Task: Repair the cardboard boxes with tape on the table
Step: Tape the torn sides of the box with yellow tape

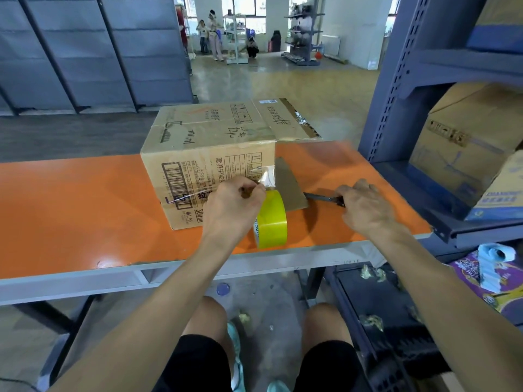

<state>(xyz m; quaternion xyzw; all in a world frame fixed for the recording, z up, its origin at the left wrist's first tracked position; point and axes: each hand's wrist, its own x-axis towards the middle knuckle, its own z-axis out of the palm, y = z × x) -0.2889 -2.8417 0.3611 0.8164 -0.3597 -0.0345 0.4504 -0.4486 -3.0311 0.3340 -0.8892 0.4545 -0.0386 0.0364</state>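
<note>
Fingers (256,193) of the left hand (235,206) pinch tape (267,176) at the box (209,154), those of the right hand (365,206) grasp scissors (319,197) on the counter (70,210).

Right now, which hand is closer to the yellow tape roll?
Left. The left hand sits just left of the roll, pinching its tape strip; the right hand is farther right, on the scissors.

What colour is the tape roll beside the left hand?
The tape roll is bright yellow; the head view shows it.
</note>
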